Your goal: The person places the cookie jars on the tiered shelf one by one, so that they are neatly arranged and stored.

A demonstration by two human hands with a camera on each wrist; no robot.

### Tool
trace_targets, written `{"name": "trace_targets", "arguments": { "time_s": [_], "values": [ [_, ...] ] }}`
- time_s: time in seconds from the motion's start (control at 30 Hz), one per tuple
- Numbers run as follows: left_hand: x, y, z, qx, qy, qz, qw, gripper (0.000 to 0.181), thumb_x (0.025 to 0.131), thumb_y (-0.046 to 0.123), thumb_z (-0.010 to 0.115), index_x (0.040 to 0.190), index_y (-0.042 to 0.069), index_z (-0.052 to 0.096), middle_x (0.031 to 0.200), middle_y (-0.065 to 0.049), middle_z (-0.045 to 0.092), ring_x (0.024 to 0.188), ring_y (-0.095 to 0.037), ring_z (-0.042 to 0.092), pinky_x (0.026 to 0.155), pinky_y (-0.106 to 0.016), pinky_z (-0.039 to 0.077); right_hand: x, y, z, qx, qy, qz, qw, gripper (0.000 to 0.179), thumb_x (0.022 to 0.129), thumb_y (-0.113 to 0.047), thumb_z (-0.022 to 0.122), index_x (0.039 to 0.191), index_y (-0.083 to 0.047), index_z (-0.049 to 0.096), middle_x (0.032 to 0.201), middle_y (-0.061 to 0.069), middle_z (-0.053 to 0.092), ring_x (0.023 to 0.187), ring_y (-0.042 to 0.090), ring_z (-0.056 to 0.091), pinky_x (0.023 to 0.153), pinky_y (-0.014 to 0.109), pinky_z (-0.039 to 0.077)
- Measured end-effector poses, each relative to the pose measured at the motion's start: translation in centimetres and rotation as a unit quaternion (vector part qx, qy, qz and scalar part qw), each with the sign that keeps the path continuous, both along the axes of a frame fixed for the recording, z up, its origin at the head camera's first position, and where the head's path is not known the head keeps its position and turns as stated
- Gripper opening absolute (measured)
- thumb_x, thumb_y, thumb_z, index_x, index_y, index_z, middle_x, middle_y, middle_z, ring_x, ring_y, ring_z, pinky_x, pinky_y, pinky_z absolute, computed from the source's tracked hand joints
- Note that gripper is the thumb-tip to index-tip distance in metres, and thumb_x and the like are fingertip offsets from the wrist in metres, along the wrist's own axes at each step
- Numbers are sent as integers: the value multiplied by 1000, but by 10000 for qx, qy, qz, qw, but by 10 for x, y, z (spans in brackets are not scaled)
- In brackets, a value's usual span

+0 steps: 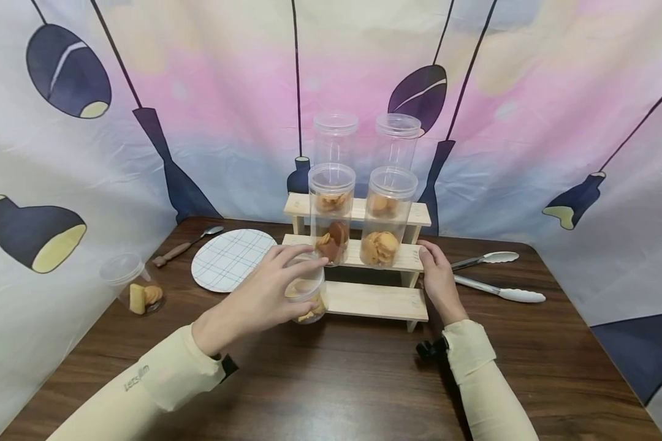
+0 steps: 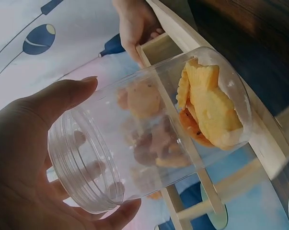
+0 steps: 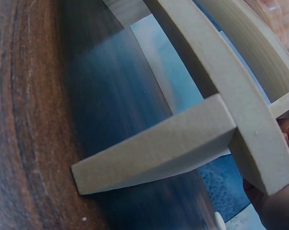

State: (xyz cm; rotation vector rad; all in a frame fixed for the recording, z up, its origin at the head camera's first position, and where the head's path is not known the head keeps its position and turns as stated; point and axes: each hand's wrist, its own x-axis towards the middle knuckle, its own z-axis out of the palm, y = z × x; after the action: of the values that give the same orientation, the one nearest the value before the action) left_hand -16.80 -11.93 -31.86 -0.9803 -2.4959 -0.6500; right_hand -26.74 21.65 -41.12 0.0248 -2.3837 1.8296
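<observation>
My left hand [image 1: 262,291] grips a clear plastic jar [image 2: 149,129] near its lid, thumb on one side and fingers on the other. Yellow, fish-shaped crackers [image 2: 211,108] lie at the bottom of this jar, which overlaps the left end of the lowest step of a three-step wooden stand [image 1: 377,300]. My right hand [image 1: 440,285] holds the right end of the middle step. On that step stand two lidded jars, one with brown and orange cookies [image 1: 332,242], the other with round golden cookies [image 1: 379,248]. Behind them, two more jars stand on the top step.
Another jar [image 1: 138,288] with cookies stands at the table's left. Near it lie a wooden-handled spoon [image 1: 184,245] and a round checked plate [image 1: 226,260]. Tongs [image 1: 502,291] with white tips rest right of the stand. A printed cloth [image 1: 243,79] hangs behind the table.
</observation>
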Motion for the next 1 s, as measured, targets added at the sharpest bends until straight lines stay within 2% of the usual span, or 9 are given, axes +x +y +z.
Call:
{"name": "trace_targets", "arguments": {
  "time_s": [0.23,0.47,0.73,1.0],
  "values": [
    [-7,18,0,-85,-72,-137,9998,62,77,24,86,134,20,65,141,-7,54,125,-29,46,97,-45,48,-1,1,1,23,21,-50,10000,51,106,-50,36,146,-21,48,98,10,54,66,20,46,59,32,42],
    [-12,25,-1,-345,-225,2,9992,65,76,29,87,136,19,64,145,-6,52,127,-31,47,99,-47,49,-2,1,1,-43,-82,-27,10000,48,107,-45,36,146,-20,47,97,9,54,67,22,48,60,34,43],
    [-16,30,-3,-370,-58,57,9993,62,76,29,86,134,17,65,142,-7,55,128,-31,47,99,-47,49,-2,0,1,-37,-105,2,9999,47,108,-43,35,148,-20,46,96,8,53,65,19,47,57,31,42],
    [-21,35,-4,-315,101,204,9992,60,76,31,85,132,20,66,138,-4,57,123,-31,50,91,-46,53,-2,1,-1,50,11,-17,10000,51,107,-47,36,147,-19,47,95,10,53,64,19,46,57,31,42]
  ]
}}
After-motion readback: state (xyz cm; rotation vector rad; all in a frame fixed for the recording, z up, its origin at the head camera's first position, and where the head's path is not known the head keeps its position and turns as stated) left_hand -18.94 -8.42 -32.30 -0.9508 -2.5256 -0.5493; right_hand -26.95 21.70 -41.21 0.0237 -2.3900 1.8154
